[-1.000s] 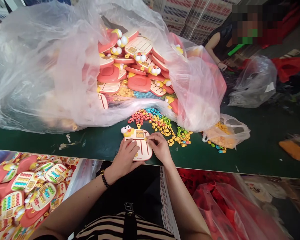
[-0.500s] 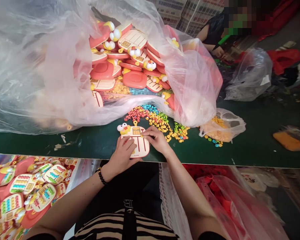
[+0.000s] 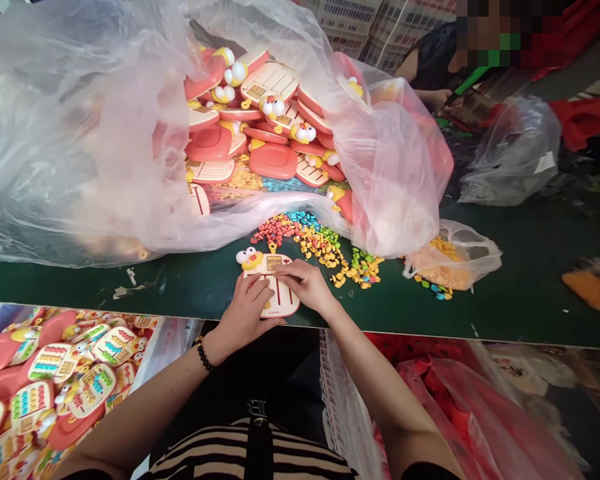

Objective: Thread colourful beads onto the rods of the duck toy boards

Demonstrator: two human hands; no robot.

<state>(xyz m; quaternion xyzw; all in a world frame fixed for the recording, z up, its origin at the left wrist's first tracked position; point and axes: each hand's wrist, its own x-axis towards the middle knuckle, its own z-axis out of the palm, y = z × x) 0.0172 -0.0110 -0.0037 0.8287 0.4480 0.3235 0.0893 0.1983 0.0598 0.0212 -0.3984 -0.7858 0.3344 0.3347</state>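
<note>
A cream toy board [image 3: 286, 305] with a red rim, dark slots and a yellow bulging-eyed head lies at the near edge of the green table. My left hand [image 3: 247, 303] grips its left side, fingers over the face and thumb along the bottom edge. Over the upper part of the board, my right hand [image 3: 307, 285] has its fingertips pinched together at the slots; whatever they hold is hidden. Just beyond the board lies a heap of small coloured pieces [image 3: 317, 241], red, blue, yellow and green.
A large clear plastic bag [image 3: 115, 167] full of similar boards covers the back left. A small bag of yellow pieces [image 3: 453, 267] sits to the right. Boards with coloured rows [image 3: 55, 363] fill the lower left. Another person's hand [image 3: 443, 100] shows at upper right.
My right hand has slid left along the board, its fingertips now nearer the left slots. My left hand still grips the board. The view has shifted slightly.
</note>
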